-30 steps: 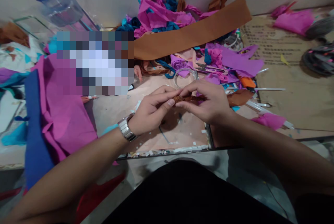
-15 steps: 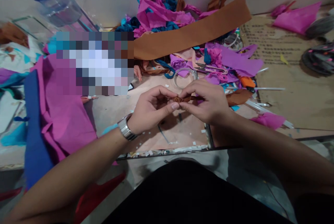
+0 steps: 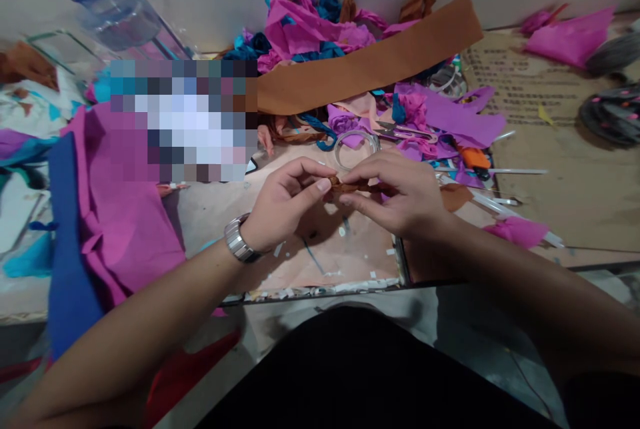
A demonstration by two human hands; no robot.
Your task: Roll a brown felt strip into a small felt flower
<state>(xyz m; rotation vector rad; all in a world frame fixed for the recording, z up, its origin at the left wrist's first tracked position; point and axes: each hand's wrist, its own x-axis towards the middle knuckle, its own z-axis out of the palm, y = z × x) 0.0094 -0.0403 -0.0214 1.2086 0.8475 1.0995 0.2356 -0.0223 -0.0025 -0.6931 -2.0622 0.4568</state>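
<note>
Both my hands meet over the middle of the table, pinching a small twisted roll of brown crepe paper (image 3: pixel 350 184). My left hand (image 3: pixel 285 205), with a metal watch at the wrist, grips the roll's left end between thumb and fingers. My right hand (image 3: pixel 400 192) is closed round the rest of the roll, whose brown tail (image 3: pixel 457 195) trails out to the right behind it. A clear tape ring (image 3: pixel 356 147) lies just beyond my fingers.
A long brown paper strip (image 3: pixel 370 62) lies across the back, with heaps of pink, purple and blue crepe paper (image 3: pixel 310 22) around it. Pink and blue sheets (image 3: pixel 110 215) hang at left. Scissors (image 3: pixel 400 129), white sticks (image 3: pixel 515 171), a water bottle (image 3: pixel 110 9) and cardboard (image 3: pixel 565 182) surround the work spot.
My hands have shifted slightly up and away from me while turning the brown roll. The left fingers have re-gripped its end.
</note>
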